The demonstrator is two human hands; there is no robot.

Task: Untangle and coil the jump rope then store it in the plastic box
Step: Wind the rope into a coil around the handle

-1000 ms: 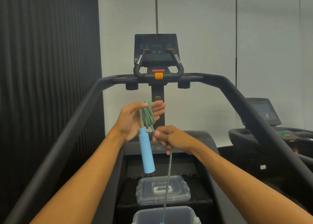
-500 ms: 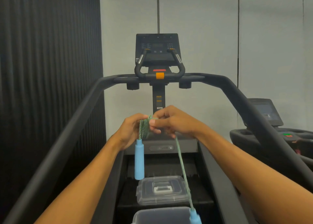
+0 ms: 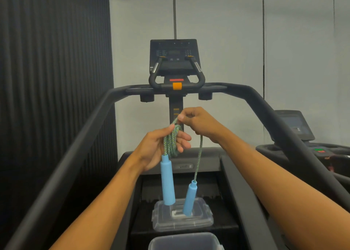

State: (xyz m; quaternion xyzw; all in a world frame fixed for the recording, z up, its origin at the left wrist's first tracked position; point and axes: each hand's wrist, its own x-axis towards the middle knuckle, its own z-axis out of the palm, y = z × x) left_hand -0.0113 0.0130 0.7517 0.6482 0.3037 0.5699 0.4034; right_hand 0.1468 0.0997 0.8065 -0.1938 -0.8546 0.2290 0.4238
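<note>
My left hand [image 3: 159, 147] holds a bundle of green braided jump rope [image 3: 171, 143] looped around its fingers. One blue handle [image 3: 167, 181] hangs straight down from that bundle. My right hand [image 3: 200, 124] pinches the rope's free strand just above the bundle. From it a short length drops to the second blue handle [image 3: 190, 198], which dangles tilted over a clear plastic lid [image 3: 200, 221]. The plastic box [image 3: 184, 241] stands open at the bottom edge, only its rim showing.
I stand on a black treadmill; its side rails [image 3: 79, 142] run along both arms and its console [image 3: 175, 58] faces me. A second treadmill [image 3: 303, 136] stands to the right. A dark ribbed wall is on the left.
My right hand rose and wound more rope onto the left hand's bundle. The free strand got shorter, and the second handle lifted from the bottom edge to hang over the lid.
</note>
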